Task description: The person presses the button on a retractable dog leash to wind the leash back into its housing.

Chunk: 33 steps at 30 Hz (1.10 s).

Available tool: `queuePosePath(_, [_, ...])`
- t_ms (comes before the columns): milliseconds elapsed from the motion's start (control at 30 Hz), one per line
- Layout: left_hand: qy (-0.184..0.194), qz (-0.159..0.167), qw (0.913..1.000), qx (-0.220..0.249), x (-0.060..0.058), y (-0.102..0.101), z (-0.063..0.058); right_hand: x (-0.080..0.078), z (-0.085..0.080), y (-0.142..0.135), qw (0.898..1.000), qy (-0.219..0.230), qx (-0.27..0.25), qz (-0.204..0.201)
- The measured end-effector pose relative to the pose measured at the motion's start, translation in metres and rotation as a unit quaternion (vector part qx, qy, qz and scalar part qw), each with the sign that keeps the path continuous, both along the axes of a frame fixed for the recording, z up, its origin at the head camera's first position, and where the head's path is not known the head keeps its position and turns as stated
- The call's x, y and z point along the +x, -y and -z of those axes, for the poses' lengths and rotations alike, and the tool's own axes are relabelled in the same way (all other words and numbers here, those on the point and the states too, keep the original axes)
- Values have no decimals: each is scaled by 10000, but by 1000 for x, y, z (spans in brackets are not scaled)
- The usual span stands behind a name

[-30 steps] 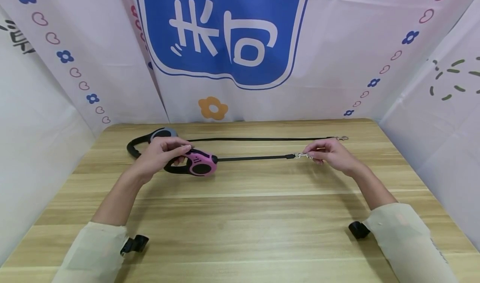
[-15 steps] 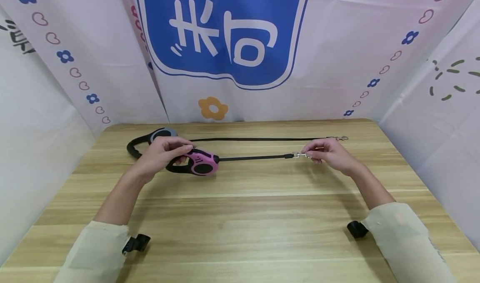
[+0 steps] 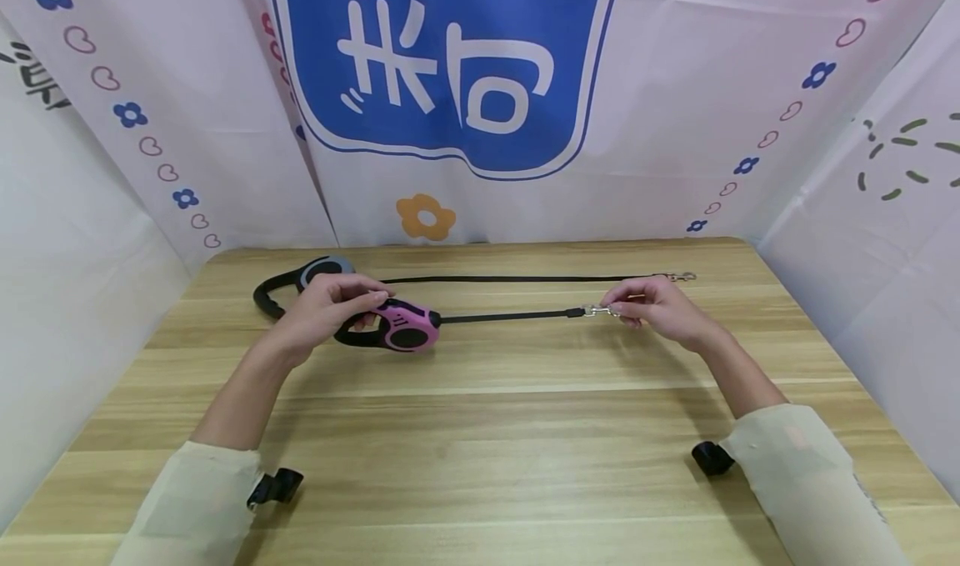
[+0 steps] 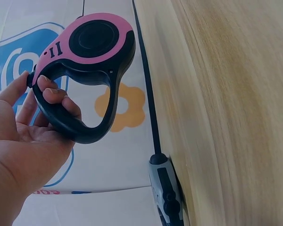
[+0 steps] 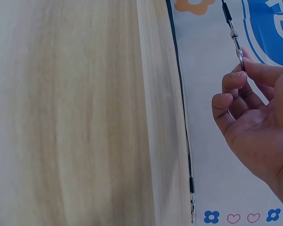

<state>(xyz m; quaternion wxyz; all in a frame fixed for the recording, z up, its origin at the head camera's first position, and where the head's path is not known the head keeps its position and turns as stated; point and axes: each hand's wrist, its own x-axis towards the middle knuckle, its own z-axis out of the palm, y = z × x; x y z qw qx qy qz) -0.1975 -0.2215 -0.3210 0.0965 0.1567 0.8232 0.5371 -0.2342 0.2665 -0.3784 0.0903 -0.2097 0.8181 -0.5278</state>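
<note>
My left hand (image 3: 322,312) grips the black handle of a pink retractable dog leash (image 3: 409,328). In the left wrist view, the fingers curl through the handle loop and the thumb lies at the button on the pink casing (image 4: 101,37). From the casing a short length of black strap (image 3: 510,316) runs straight to the right. At its end is a silver snap hook (image 3: 598,310), which my right hand (image 3: 656,309) pinches between thumb and forefinger. The right wrist view shows the hook (image 5: 237,44) at the fingertips, the other fingers loosely bent.
Behind lies a grey retractable leash (image 3: 330,266) on the wooden table (image 3: 480,458), partly covered by my left hand. Its black strap (image 3: 487,279) stretches along the back to a snap hook (image 3: 684,277). Printed white cloth (image 3: 660,132) walls the table at the back and sides.
The pink leash and my left hand have shifted slightly right, and my right hand with the hook slightly left. The visible strap between them is a little shorter.
</note>
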Motion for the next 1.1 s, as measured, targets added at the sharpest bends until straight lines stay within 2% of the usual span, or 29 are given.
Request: queuePosePath(1100, [92, 34, 10000, 12, -3, -8, 0, -1, -1, 7, 9999, 98, -27, -51])
